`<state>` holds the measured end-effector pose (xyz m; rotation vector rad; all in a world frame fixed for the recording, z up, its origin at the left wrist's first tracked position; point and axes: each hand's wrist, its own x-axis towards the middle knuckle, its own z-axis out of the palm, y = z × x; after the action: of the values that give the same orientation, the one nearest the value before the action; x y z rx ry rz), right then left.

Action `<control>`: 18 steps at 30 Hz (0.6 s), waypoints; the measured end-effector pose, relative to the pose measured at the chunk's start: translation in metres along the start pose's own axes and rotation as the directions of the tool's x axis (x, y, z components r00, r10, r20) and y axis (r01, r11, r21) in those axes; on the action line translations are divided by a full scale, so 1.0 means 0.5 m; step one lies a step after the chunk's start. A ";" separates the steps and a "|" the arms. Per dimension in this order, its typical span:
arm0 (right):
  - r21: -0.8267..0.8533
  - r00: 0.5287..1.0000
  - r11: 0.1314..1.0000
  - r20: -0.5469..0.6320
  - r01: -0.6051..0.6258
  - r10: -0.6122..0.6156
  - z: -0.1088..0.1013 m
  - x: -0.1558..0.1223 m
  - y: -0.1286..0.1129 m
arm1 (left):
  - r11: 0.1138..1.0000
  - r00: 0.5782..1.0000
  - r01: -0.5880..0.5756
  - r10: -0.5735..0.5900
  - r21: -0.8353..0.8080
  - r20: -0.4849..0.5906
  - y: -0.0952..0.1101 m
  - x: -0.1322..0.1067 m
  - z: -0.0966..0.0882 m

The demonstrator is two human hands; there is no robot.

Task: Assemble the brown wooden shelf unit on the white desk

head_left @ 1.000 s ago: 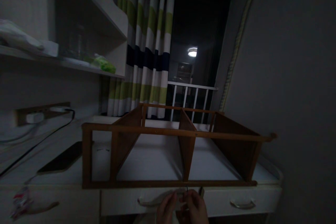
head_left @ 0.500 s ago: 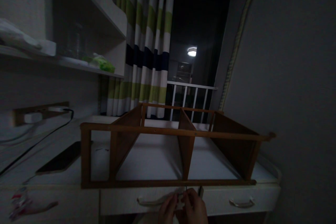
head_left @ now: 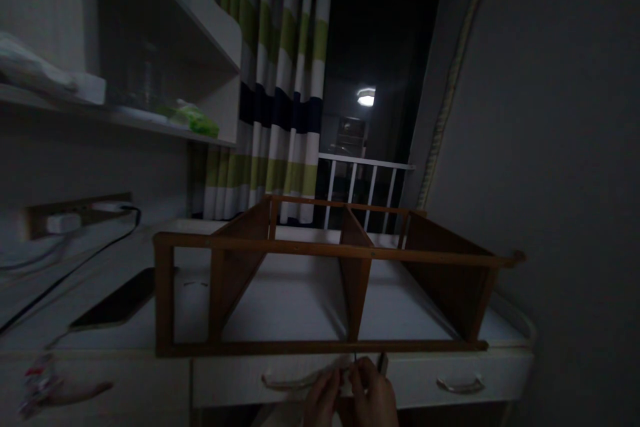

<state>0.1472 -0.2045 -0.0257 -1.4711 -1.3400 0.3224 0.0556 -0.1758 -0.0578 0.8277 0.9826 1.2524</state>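
A brown wooden rack (head_left: 320, 253) with several upright dividers lies on the white desk (head_left: 300, 300). Below the desk's front edge, at the bottom of the view, my left hand (head_left: 321, 399) and my right hand (head_left: 373, 395) are pressed together, fingers pinched around a small pale thing I cannot make out. They sit just in front of the middle drawer's handle (head_left: 295, 381). The room is dim and the lower parts of both hands are cut off by the frame.
A dark phone (head_left: 117, 300) lies on the desk's left side, with a cable (head_left: 75, 267) running to a wall socket. Shelves (head_left: 125, 117) hang at upper left. A striped curtain (head_left: 277, 93) and a white railing (head_left: 365, 187) stand behind. A grey wall closes off the right.
Both hands stay together at the drawer front, shifting only slightly. The view has barely moved.
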 end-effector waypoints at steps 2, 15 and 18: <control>0.053 0.999 0.998 0.022 -0.032 0.031 0.000 0.000 0.001 | 1.000 1.000 -0.007 0.007 -0.011 -0.013 0.003 -0.002 0.002; 0.584 0.917 0.712 0.171 -0.389 0.361 0.012 0.002 -0.017 | 0.988 0.976 -0.091 0.113 0.122 -0.189 0.046 -0.024 -0.007; 0.602 0.907 0.686 0.182 -0.408 0.379 0.008 0.003 -0.026 | 0.985 0.984 -0.107 0.124 0.132 -0.127 0.059 -0.021 -0.010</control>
<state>0.1372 -0.2039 -0.0163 -1.1486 -0.7940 0.9960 0.0394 -0.1822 -0.0314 0.9171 1.1443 1.3710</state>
